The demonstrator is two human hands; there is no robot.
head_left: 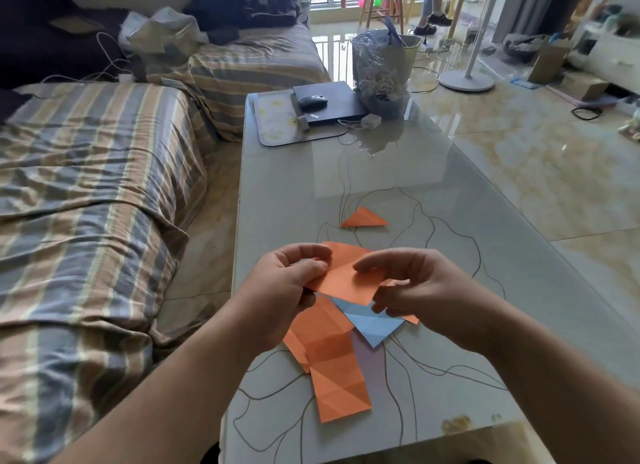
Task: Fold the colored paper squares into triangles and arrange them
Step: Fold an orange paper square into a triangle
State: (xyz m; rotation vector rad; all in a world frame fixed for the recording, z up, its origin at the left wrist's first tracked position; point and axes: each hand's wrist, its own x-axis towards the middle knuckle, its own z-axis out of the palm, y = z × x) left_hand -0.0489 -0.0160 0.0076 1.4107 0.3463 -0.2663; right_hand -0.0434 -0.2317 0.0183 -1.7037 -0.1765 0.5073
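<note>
Currently my left hand [291,276] pinches the orange square [341,276] at its left edge, above the table [450,242]; my right hand [412,287], fingers curled, pinches its nearer right corner; its crease lies between them; I judge the right hand nearer.

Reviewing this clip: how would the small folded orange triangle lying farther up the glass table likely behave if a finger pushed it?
The folded orange triangle looks thin and light, so it would probably slide easily on the glossy glass table. One flap seems slightly raised, so it may spring or flip rather than stay flat. Being flat, it should not roll.
</note>
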